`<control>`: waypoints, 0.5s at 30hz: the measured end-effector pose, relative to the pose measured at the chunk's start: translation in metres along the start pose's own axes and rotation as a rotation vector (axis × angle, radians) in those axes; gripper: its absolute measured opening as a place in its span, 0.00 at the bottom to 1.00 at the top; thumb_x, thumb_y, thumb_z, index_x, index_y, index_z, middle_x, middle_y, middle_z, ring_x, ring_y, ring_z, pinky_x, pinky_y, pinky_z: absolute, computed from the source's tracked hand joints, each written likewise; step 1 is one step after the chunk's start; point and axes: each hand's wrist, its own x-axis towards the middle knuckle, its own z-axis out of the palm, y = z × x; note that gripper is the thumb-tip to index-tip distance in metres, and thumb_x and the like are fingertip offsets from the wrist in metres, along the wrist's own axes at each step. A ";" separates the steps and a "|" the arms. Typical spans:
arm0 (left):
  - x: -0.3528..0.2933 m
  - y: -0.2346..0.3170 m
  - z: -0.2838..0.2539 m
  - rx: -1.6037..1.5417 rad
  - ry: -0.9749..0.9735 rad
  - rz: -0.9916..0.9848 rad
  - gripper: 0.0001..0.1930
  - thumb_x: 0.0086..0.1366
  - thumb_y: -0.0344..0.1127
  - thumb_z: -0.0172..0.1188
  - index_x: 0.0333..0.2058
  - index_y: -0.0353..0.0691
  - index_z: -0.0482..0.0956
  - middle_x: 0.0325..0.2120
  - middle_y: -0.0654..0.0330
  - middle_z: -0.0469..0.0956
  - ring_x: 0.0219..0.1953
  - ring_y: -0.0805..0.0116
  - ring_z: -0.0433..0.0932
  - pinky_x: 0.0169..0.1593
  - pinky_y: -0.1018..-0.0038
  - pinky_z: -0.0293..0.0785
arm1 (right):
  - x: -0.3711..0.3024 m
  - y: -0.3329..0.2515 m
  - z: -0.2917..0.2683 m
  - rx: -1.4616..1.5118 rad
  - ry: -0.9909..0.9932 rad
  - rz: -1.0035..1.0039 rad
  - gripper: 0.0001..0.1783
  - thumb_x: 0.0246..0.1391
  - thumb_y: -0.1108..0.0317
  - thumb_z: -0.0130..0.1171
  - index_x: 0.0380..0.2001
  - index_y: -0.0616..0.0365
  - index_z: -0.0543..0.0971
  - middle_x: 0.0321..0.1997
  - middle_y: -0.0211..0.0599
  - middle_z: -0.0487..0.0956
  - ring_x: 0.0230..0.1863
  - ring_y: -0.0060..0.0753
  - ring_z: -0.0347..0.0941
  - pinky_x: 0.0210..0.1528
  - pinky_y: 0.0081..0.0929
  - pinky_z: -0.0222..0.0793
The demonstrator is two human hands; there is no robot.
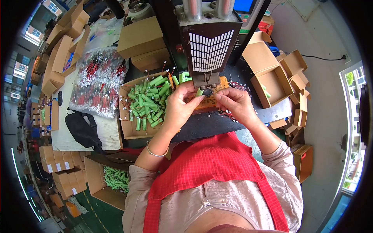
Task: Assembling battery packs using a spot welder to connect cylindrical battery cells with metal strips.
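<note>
A small green cylindrical battery cell [200, 92] sits under the head of a dark bench machine [210, 50]. My left hand [182, 104] grips the cell between thumb and fingers. From the other side, my right hand [236, 104] is closed in a pinch by the cell's dark end; what lies between its fingertips is too small to make out. Beneath both hands is an orange-yellow block [210, 104]. Beside my left hand, a cardboard box [130, 131] holds many green cells with thin wires. Loose red and black wires with white connectors [241, 86] lie beyond my right hand.
Bagged wire leads [97, 83] and a black waist bag [81, 126] cover the pale board at left. An open carton [272, 87] stands at right, near a metal plate [278, 110]. Low at left, another carton [97, 182] holds more green cells.
</note>
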 end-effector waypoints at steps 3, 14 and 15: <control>0.003 -0.009 -0.003 0.577 -0.007 0.168 0.11 0.51 0.23 0.61 0.36 0.35 0.78 0.26 0.57 0.79 0.28 0.73 0.78 0.32 0.78 0.73 | 0.009 0.000 0.003 0.000 -0.014 0.060 0.13 0.56 0.61 0.54 0.29 0.62 0.77 0.21 0.28 0.75 0.21 0.13 0.67 0.24 0.12 0.65; 0.010 -0.007 -0.004 0.761 0.007 0.315 0.07 0.53 0.24 0.61 0.33 0.33 0.79 0.24 0.60 0.79 0.27 0.78 0.74 0.32 0.80 0.70 | 0.023 -0.002 0.008 0.029 -0.034 0.149 0.12 0.54 0.63 0.54 0.25 0.62 0.77 0.19 0.28 0.74 0.19 0.14 0.67 0.21 0.13 0.63; 0.008 -0.009 0.000 0.755 -0.011 0.307 0.07 0.53 0.24 0.61 0.33 0.33 0.79 0.24 0.60 0.79 0.27 0.78 0.74 0.32 0.80 0.70 | 0.023 -0.002 0.007 0.025 -0.026 0.146 0.12 0.54 0.63 0.54 0.25 0.62 0.77 0.18 0.28 0.74 0.19 0.14 0.67 0.21 0.13 0.63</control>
